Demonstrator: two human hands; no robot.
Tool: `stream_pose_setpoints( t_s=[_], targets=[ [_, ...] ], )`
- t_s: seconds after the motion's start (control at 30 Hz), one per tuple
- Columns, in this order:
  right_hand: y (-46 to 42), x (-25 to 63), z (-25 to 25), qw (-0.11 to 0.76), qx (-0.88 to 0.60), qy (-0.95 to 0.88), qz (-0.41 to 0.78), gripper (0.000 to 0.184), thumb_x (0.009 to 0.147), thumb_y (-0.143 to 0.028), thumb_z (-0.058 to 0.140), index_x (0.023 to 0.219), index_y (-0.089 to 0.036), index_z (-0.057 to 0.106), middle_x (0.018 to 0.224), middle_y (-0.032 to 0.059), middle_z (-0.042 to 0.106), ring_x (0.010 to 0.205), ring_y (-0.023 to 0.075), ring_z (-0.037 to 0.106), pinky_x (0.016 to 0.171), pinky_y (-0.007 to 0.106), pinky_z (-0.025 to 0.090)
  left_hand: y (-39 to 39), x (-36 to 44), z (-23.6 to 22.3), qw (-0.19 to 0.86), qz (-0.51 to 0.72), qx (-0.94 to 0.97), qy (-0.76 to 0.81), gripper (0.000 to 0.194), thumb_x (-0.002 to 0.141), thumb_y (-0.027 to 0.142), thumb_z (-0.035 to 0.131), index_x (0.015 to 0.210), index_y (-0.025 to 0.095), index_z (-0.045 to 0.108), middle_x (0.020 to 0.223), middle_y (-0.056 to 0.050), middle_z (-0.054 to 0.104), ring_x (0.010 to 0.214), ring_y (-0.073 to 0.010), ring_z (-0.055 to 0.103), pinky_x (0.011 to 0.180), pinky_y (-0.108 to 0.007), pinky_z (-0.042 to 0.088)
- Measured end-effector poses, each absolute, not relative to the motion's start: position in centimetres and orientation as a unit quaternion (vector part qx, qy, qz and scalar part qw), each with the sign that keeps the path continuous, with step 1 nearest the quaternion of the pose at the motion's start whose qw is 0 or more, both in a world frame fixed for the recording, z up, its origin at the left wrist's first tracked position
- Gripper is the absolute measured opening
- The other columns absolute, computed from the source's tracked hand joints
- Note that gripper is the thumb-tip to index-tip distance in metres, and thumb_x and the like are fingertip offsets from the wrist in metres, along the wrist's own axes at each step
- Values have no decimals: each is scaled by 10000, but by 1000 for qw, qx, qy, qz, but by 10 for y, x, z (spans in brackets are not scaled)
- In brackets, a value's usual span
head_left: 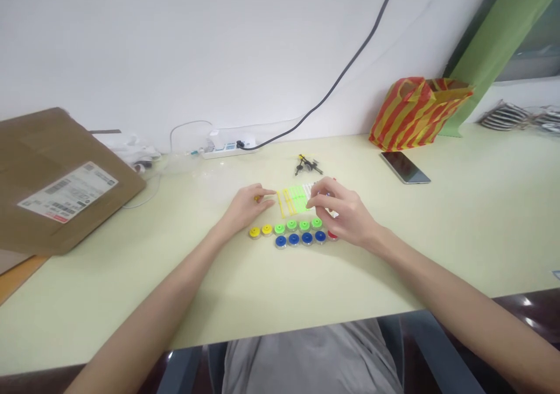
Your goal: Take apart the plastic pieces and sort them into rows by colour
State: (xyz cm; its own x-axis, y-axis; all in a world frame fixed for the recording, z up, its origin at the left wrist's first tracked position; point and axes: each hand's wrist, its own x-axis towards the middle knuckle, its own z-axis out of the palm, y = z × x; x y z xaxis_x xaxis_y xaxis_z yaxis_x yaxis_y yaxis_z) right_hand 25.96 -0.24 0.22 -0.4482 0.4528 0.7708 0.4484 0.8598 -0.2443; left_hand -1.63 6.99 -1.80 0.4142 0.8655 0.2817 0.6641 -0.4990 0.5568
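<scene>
Your left hand (245, 206) is pinching a small yellow piece (256, 198) at the left end of the neon-green plastic frames (295, 199). Your right hand (338, 210) curls over their right end, grip unclear, and the lengthwise row of coloured caps (292, 234) runs just nearer the front edge of the table (459, 236).

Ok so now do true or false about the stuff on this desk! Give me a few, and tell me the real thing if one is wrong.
The round discs sit in two rows: true.

All the discs are blue: false, they are yellow, green, blue and one red.

The phone lies to the right of the discs: true.

The striped plastic bag is red and blue: false, it is red and yellow.

The right hand is holding the cardboard mailer: false, that hand is over the green plastic frames, and the mailer lies far off to the left.
</scene>
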Motion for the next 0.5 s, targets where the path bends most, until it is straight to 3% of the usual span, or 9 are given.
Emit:
stream_pose_setpoints(
  t_s=[0.13, 0.5],
  targets=[
    [-1, 260, 2, 458, -262, -849, 1, 246, 898, -13, 480, 930, -200, 637, 995, 75, 595, 782, 142, 593, 618, 265, 465, 79, -16, -15, 212, 303, 810, 454, 236, 849, 408, 705, 941, 218, 810, 747, -4, 581, 696, -156, 535, 677, -299, 406],
    [-2, 260, 4, 462, -262, -847, 2, 250, 890, -14, 480, 924, -198, 646, 984, 72, 589, 756, 137, 592, 606, 261, 466, 81, -5, -31, 277, 317, 801, 426, 203, 812, 364, 736, 907, 209, 825, 701, -5, 613, 656, -137, 516, 629, -281, 400]
  ],
)
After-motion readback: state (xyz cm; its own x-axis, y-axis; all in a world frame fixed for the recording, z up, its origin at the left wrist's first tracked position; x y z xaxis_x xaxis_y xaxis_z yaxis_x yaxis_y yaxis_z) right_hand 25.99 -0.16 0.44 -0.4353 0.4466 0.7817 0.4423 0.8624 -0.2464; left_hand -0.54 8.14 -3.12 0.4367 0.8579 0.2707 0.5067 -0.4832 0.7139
